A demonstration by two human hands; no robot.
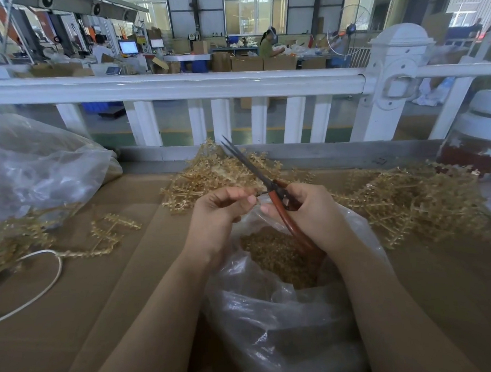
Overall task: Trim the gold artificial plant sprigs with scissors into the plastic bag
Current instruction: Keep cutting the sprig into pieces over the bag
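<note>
Head view, hands held together above the open plastic bag (273,312). Right hand (311,213) clamped round the red handles of the scissors (270,184); blades nearly closed, long axis running up and to the left, away from the body. Left hand (220,212) curled, fingertips pinching something too small to make out beside the blade pivot. Untrimmed gold sprigs (221,173) heaped on the desk (74,308) just beyond both hands, further piles off to either side; cut pieces lying in the bag directly below. Likely next: fetching a fresh sprig with the free left hand.
</note>
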